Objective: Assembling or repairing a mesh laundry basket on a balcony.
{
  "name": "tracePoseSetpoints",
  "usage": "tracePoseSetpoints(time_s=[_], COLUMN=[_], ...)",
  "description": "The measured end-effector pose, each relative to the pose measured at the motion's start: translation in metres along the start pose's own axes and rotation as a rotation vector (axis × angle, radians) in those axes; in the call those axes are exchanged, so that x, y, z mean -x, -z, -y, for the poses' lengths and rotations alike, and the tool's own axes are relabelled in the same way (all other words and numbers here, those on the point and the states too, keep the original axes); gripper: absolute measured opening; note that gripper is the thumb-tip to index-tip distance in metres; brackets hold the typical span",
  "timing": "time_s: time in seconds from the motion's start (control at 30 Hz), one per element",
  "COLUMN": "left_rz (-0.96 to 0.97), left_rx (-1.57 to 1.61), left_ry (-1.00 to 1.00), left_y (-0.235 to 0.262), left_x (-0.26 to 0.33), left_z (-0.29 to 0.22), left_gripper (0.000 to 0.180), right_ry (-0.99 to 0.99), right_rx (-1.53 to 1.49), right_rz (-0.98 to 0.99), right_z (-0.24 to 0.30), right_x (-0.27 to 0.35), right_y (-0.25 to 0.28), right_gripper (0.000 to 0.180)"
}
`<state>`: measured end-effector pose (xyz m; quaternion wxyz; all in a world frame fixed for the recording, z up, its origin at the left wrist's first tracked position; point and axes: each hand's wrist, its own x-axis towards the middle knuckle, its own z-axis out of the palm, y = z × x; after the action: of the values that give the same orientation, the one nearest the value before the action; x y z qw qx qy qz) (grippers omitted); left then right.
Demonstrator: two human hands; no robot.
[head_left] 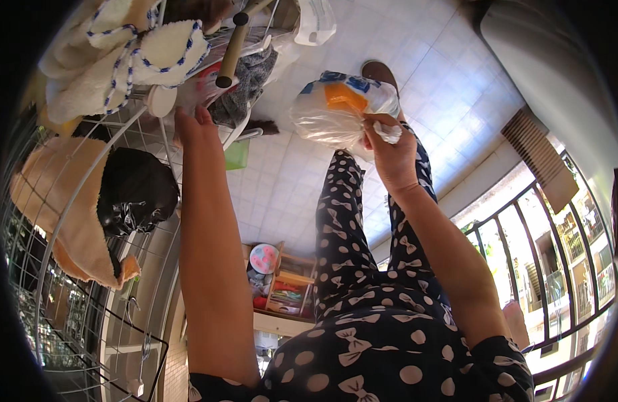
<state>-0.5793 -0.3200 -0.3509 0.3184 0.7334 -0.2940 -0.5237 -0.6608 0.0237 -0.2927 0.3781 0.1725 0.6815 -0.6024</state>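
My right hand (393, 149) is closed round the gathered neck of a clear plastic bag (320, 119). Something orange and a blue-and-white patterned thing show through the bag, and a white crumpled end sticks out by my fingers. My left hand (194, 126) reaches up to the wire rack at the left, against a clear plastic bag (200, 90) with something red in it. Its fingertips are partly hidden, so its grip does not show. Close by are a grey cloth (245, 86) and a white round knob (162, 100).
Cream fluffy cloth with blue-white cord (131, 50), a black plastic bag (138, 191) and a beige cloth (61, 201) sit on the wire rack (81, 184). A green box (237, 155) stands on the tiled floor. A wooden shelf (292, 278) and a balcony railing (523, 248) are nearby.
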Motion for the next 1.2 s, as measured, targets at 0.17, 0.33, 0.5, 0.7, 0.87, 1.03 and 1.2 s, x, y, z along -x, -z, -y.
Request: tracePoseSetpoints(time_s=[0.17,0.33,0.5,0.7,0.87,1.03,1.2], left_rz=[0.052,-0.093,0.134,-0.029,-0.388,-0.262,-0.134], left_rx=[0.066,-0.046,-0.047,-0.716,-1.051,-2.060,-2.285], left_ry=[0.168,-0.033,0.066,-0.710,-1.190,-0.934,-0.508], left_y=[0.022,0.016,0.003,-0.014,-0.007,-0.042,-0.048], left_x=[-0.052,-0.036,-0.023,-0.020,-0.086,-0.056,-0.054], left_z=[-0.006,0.013,0.008,0.008,-0.009,0.005,-0.011], left_gripper=[0.025,0.015,0.007,0.048,0.081,0.076,0.061], right_ry=[-0.013,-0.040,-0.030,-0.021,-0.046,-0.004,-0.051], right_rx=[-0.037,-0.009,-0.037,0.005,0.053,-0.002,-0.043], right_rz=[0.054,0.075,0.066,0.048,0.063,0.044,0.042], right_z=[-0.001,0.004,0.006,0.001,-0.006,-0.021,-0.017], right_x=[-0.001,0.003,0.006,0.002,0.005,-0.001,0.002], right_y=[-0.004,-0.011,-0.018,-0.009,-0.012,0.007,0.006], right_gripper=[0.013,0.014,0.014,0.015,0.016,0.015,0.016])
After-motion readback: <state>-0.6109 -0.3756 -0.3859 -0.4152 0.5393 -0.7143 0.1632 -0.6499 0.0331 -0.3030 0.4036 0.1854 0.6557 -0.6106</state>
